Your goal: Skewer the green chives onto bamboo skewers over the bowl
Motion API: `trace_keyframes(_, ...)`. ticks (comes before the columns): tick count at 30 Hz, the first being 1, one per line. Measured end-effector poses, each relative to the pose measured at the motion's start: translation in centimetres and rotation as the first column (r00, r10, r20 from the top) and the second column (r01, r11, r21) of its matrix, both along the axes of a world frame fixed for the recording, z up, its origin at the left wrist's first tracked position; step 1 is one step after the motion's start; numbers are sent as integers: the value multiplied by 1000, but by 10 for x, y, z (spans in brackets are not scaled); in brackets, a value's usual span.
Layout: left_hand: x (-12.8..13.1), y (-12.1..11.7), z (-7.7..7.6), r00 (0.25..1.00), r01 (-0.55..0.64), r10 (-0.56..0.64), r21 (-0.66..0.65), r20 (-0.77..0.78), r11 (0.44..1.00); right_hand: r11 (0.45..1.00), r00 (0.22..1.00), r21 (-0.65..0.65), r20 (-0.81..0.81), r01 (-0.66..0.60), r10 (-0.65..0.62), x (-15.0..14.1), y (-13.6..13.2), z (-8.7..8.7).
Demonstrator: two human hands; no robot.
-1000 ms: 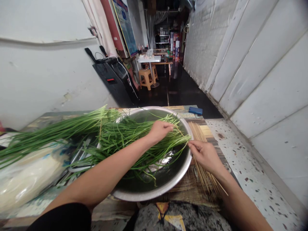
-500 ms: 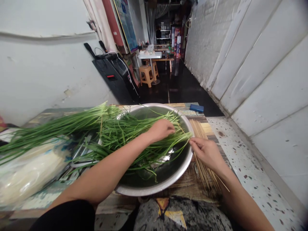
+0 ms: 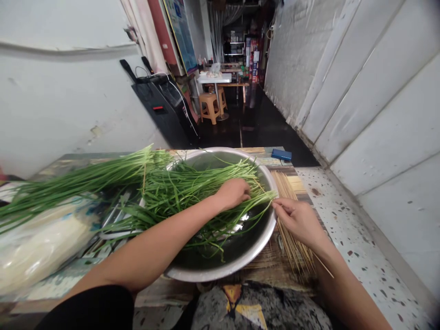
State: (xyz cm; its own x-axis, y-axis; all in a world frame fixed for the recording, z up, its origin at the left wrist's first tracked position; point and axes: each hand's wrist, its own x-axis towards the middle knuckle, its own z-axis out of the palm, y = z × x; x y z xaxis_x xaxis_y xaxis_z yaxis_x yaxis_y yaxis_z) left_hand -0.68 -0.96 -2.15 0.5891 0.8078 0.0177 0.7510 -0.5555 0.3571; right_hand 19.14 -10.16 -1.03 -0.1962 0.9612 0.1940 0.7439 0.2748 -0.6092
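A large metal basin holds a heap of long Chinese chives, pale ends to the right. My left hand reaches across them, fingers curled round stalks near the pale ends; its fingertips are partly hidden. At the basin's right rim my right hand pinches a thin bamboo skewer, whose tail sticks out below the wrist. The skewer's front end is by the pale chive tips and too small to make out. More skewers lie in a loose bundle under the right hand.
Another chive bundle lies left of the basin, above a plastic bag of pale contents. A blue box rests at the table's far right corner. Beyond are a black case-like object, stools and a white table.
My left hand has shifted slightly right and down over the chives. My right hand has moved a little to the right, and the skewer's tail with it.
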Motion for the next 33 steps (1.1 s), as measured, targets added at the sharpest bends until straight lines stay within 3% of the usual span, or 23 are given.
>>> trace_keyframes(7,-10,14,3,961,-174,180,-46,210,984,1000,1000,-9,-29,6,-6,0,1,-1)
trace_keyframes(12,-19,23,1,947,-179,177,-17,270,984,999,998,-38,-57,11,-13,-1,2,-1)
trace_keyframes(17,-19,23,4,843,-270,355,-253,403,929,999,997,-48,-82,-6,2,-2,2,0)
trace_keyframes(21,-20,19,15,814,-233,406,-406,415,883,999,994,-48,-105,-7,2,-1,2,-1)
trace_keyframes(27,-20,14,22,842,-118,334,-459,424,881,998,993,-63,-114,2,-9,-1,4,-2)
trace_keyframes(31,-19,15,21,795,-161,405,-486,452,859,997,991,-79,-136,-6,-5,-2,4,-1)
trace_keyframes(33,-20,16,21,788,-207,409,-427,460,880,997,990,-81,-137,-3,-8,-2,4,-1)
